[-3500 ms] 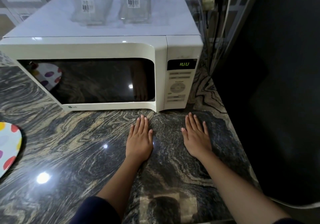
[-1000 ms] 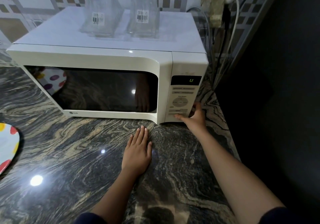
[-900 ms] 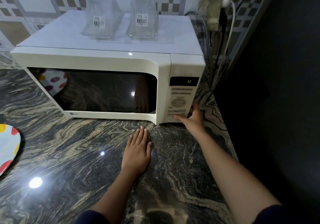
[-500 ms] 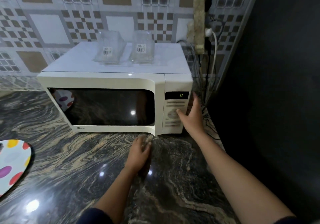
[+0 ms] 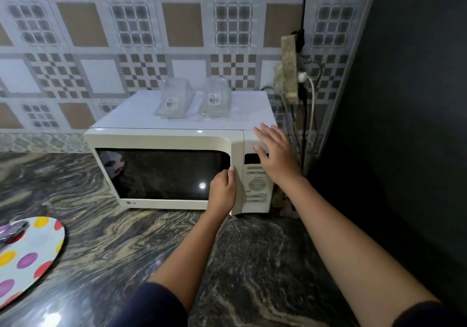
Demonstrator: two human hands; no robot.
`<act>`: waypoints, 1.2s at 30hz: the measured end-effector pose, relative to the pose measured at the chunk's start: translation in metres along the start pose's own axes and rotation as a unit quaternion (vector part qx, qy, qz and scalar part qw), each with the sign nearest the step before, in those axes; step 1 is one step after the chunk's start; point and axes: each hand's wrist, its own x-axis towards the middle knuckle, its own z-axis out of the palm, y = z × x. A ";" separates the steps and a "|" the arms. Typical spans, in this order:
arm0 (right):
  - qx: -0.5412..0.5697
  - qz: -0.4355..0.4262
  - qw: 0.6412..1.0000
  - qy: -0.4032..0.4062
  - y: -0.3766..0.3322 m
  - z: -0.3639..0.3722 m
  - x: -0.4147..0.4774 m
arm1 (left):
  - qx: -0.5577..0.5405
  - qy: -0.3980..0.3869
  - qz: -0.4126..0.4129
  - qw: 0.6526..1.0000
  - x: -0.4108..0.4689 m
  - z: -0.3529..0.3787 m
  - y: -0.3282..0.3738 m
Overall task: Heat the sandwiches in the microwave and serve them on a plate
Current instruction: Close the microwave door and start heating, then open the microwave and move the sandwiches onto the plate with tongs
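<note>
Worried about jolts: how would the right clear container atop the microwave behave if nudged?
Probably light: the clear container looks thin-walled and empty. On the microwave's glossy flat top it would likely slide more than tip. With the left hand gripping the door edge, a tug might shift it slightly.

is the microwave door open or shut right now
Shut. The door sits flush with the control panel, with no gap showing. The left hand curls its fingers at the door's right edge.
</note>
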 end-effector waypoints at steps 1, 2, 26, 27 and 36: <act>0.002 0.005 1.000 -0.003 -0.001 0.000 0.001 | -0.003 -0.001 -0.006 1.000 0.000 0.000 0.002; 0.001 0.011 1.000 -0.008 -0.002 -0.001 0.001 | -0.004 -0.006 -0.013 1.000 -0.001 0.000 0.003; -0.011 0.052 0.997 -0.049 -0.007 -0.005 0.005 | -0.010 -0.027 0.001 1.000 -0.051 -0.014 -0.013; -0.003 0.052 0.998 -0.043 -0.009 -0.005 0.004 | -0.015 -0.035 0.003 0.999 -0.060 -0.022 -0.020; 0.099 0.092 0.989 -0.065 -0.029 -0.019 -0.010 | 0.035 0.032 0.035 0.998 -0.103 -0.025 -0.029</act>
